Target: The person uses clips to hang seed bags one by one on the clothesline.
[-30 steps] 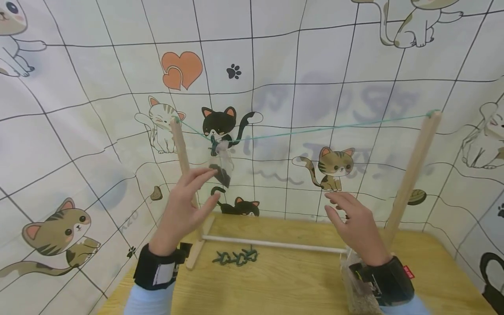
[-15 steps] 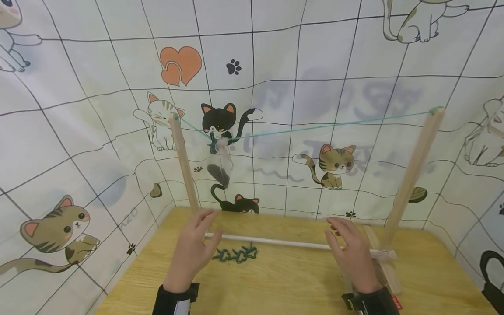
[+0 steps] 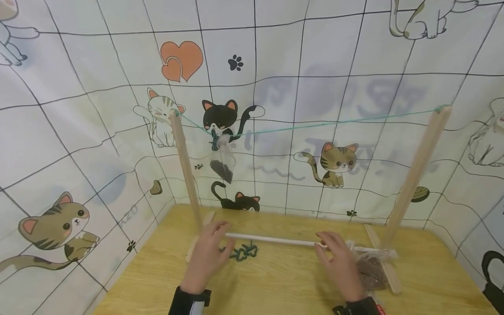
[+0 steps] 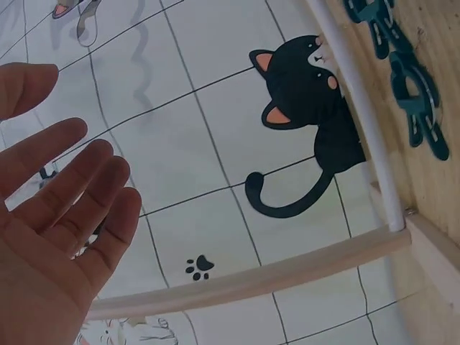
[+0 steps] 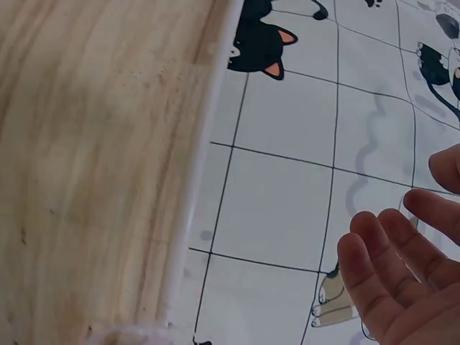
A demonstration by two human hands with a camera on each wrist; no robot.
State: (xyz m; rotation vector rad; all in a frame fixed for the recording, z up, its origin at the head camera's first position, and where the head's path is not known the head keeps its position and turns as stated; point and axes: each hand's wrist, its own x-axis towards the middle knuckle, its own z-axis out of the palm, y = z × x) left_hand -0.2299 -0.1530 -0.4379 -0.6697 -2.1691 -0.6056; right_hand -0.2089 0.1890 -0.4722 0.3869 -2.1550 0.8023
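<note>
My left hand [image 3: 210, 253] hangs over the table in front of the white rod [image 3: 271, 239], fingers loosely bent with nothing held. It partly hides several dark green spring clips [image 3: 246, 251] on the tabletop. Relaxed in the same way, my right hand [image 3: 338, 262] is beside a clear bag [image 3: 371, 272] of brownish contents at the right post's foot. Both palms look bare in the wrist views. Farther back, a small clear bag [image 3: 223, 165] with dark contents hangs from the green string [image 3: 315, 125]. A dark green clip [image 3: 214, 140] is at its top.
The string runs between a left wooden post [image 3: 185, 166] and a right wooden post [image 3: 417, 175], sagging near the bag. A cat-printed sheet [image 3: 275, 52] surrounds the wooden table [image 3: 283, 288]. A black looped item [image 3: 492, 280] is at the far right edge.
Both hands have come down from near the hanging bag's height to just above the tabletop and drawn slightly inward. The hanging bag swings a little; the bag at right is less covered.
</note>
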